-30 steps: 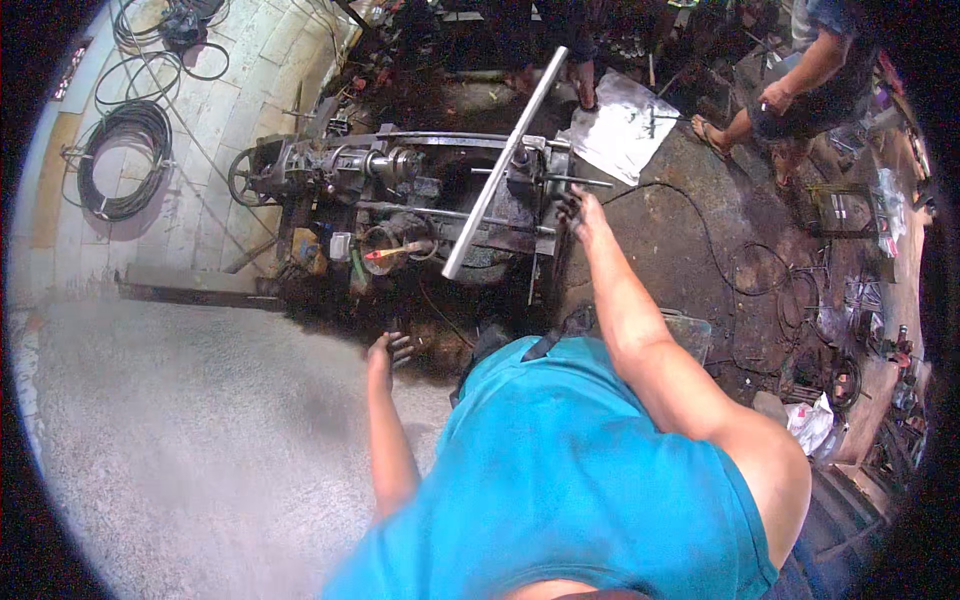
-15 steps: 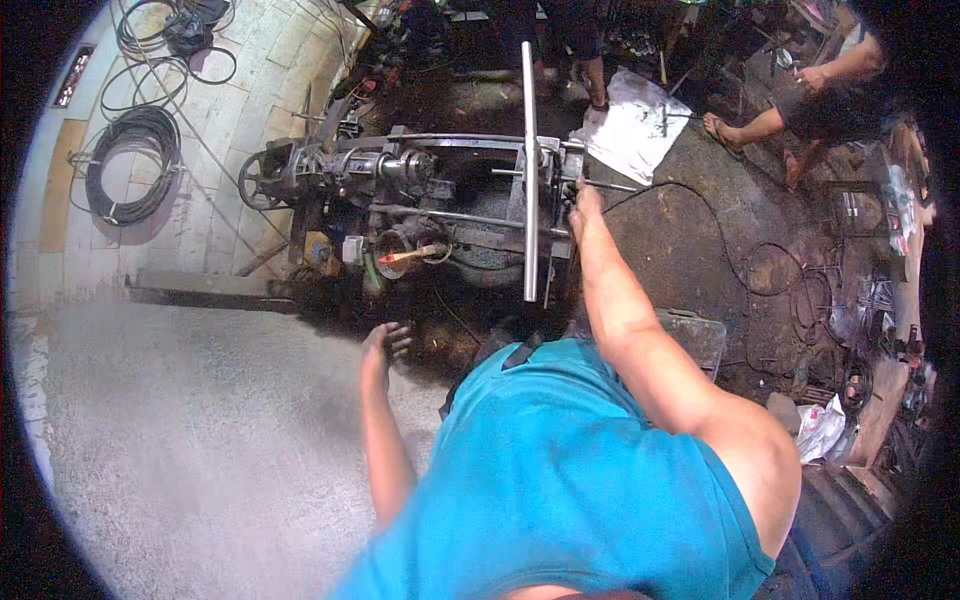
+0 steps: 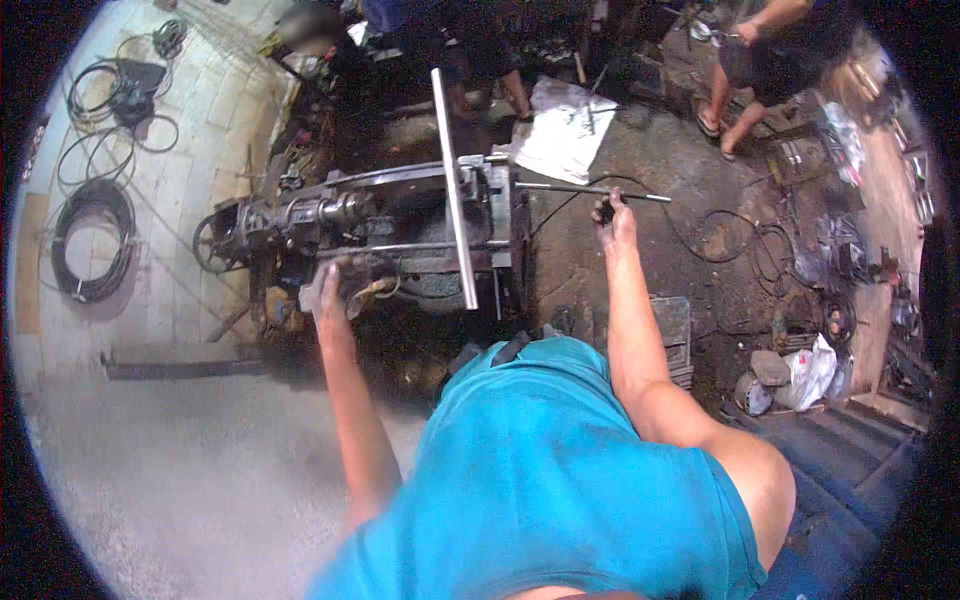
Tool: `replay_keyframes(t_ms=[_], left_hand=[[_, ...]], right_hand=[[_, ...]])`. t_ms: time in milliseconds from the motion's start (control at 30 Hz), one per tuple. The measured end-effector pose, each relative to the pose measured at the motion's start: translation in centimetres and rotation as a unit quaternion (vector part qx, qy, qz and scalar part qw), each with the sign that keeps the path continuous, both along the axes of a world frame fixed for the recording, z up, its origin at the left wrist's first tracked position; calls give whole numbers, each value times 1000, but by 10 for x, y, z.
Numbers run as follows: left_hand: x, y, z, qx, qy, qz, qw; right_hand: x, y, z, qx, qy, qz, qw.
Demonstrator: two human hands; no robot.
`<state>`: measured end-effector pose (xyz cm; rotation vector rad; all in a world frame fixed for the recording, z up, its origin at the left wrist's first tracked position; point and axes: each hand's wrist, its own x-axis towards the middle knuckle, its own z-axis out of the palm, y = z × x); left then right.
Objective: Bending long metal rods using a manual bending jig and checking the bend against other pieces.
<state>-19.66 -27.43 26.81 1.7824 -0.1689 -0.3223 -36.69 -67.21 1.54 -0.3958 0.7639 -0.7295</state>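
Note:
A metal lathe (image 3: 290, 212) stands in front of me, with a long bright steel bar (image 3: 453, 180) lying crosswise over its bed. My left hand (image 3: 330, 290) is over the lathe's near side with its fingers extended, holding nothing I can see. Close beside it is a brush (image 3: 378, 288) in a round container, partly covered by the hand. Off the lathe's right end, my right hand (image 3: 614, 220) is raised with its darkened fingers loosely bent and apart. A thin rod (image 3: 640, 195) projects past those fingertips; whether they touch it I cannot tell.
A white sheet (image 3: 565, 130) lies on the floor beyond the lathe. At the upper right another person's feet (image 3: 728, 140) are on the floor; more legs show at the back. Coiled black cable (image 3: 92, 240) lies at left, and a loose hose (image 3: 735, 225) at right.
My right hand has come away from the lathe's right end and moved right. My left hand has moved forward to the lathe's near side, beside the brush. The view has shifted.

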Motion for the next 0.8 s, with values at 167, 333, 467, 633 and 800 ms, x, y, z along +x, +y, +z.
replay_keyframes(t_ms=[167,333,467,633,800], left_hand=[[-1,-112,16,-373,93,-166,908],[-41,-208,65,-586,365,-274,669],[-64,-242,81,-673,377,-287,568],[-71,-241,106,-715,374,-287,516],[-69,-226,118,-754,357,-242,495]], right_hand=[[-26,5,145,-60,-157,-28,985],[-51,21,244,-97,-263,-46,959],[-66,43,289,-127,-304,-70,942],[-65,66,308,-143,-303,-52,941],[-50,79,315,-120,-314,-24,942]])
